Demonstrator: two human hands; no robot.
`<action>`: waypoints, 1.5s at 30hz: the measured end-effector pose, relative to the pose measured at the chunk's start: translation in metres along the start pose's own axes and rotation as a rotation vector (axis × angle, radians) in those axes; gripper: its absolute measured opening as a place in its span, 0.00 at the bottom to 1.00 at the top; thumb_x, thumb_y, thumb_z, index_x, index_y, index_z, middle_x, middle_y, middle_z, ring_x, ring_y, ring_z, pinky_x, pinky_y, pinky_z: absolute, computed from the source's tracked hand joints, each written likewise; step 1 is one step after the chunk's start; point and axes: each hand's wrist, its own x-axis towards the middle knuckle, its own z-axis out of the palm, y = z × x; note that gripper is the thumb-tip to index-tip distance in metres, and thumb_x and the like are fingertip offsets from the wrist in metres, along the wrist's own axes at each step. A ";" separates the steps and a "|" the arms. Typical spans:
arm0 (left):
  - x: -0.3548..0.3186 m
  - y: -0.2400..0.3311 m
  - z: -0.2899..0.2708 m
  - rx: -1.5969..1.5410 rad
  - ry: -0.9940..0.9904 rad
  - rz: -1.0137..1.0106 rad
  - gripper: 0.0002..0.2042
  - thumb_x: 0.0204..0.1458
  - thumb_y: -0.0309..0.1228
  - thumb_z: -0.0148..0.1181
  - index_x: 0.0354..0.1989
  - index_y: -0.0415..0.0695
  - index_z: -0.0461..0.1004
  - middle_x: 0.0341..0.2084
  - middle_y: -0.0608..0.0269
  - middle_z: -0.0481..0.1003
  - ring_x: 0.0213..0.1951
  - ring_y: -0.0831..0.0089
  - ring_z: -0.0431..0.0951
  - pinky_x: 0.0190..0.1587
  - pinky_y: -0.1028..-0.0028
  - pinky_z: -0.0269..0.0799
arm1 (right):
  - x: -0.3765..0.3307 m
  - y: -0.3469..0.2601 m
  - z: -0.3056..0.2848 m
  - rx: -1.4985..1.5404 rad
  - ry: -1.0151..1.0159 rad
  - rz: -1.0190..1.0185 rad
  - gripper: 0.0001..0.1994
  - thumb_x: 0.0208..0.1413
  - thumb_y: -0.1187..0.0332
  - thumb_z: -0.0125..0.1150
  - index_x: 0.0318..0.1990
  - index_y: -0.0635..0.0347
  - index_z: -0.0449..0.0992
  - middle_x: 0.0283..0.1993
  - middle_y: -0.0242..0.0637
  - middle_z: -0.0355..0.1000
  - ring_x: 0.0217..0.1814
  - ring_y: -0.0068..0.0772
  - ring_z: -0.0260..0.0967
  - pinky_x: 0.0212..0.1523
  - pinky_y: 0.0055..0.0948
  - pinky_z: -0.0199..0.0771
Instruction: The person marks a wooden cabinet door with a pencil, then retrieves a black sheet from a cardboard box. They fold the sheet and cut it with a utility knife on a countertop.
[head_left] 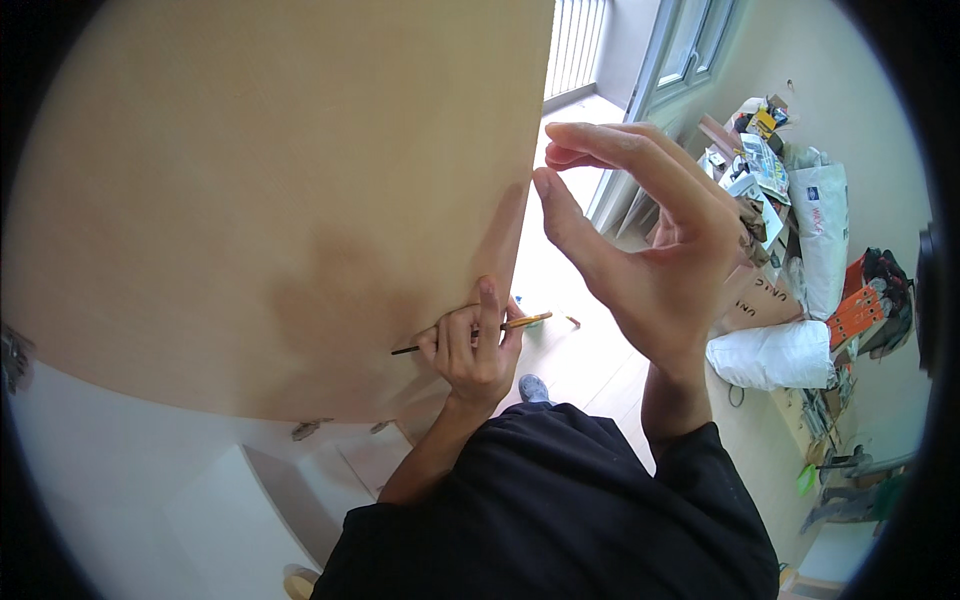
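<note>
Left hand (475, 350) grips a screwdriver (470, 335) against the tan board (260, 190); right hand (640, 240) hangs open, empty, near white sacks (775, 355).

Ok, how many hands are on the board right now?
1. The left hand, holding a pencil, rests against the board near its edge. The right hand is raised beside it, not touching.

Thin pencil (470, 335), roughly level against upright tan board (270, 190).

The left hand (475, 350) grips a pencil (525, 322) with a yellow-orange body and a black tip. Just above the grip, the board (270, 190) is plain light tan. Below it, the sleeves (560, 500) are black.
</note>
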 end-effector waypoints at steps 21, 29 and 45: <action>0.003 0.002 -0.006 -0.008 -0.014 -0.014 0.39 0.39 0.29 0.76 0.66 0.45 0.72 0.23 0.75 0.64 0.25 0.76 0.68 0.35 0.68 0.52 | 0.022 -0.007 -0.004 -0.307 0.046 -0.213 0.07 0.43 0.80 0.71 0.30 0.62 0.78 0.27 0.31 0.75 0.29 0.23 0.72 0.34 0.22 0.71; 0.001 0.003 -0.009 0.036 -0.057 0.031 0.36 0.40 0.32 0.78 0.61 0.35 0.73 0.29 0.63 0.71 0.30 0.67 0.72 0.41 0.62 0.62 | 0.009 0.006 -0.020 0.021 -0.133 0.074 0.03 0.52 0.78 0.66 0.31 0.69 0.78 0.28 0.34 0.76 0.31 0.23 0.71 0.38 0.23 0.70; 0.010 0.006 -0.012 -0.001 -0.062 0.005 0.34 0.43 0.34 0.76 0.62 0.41 0.74 0.26 0.67 0.67 0.26 0.70 0.67 0.38 0.64 0.60 | 0.000 0.008 0.031 0.910 -0.007 0.400 0.22 0.63 0.70 0.55 0.62 0.73 0.73 0.57 0.48 0.77 0.59 0.32 0.74 0.63 0.32 0.69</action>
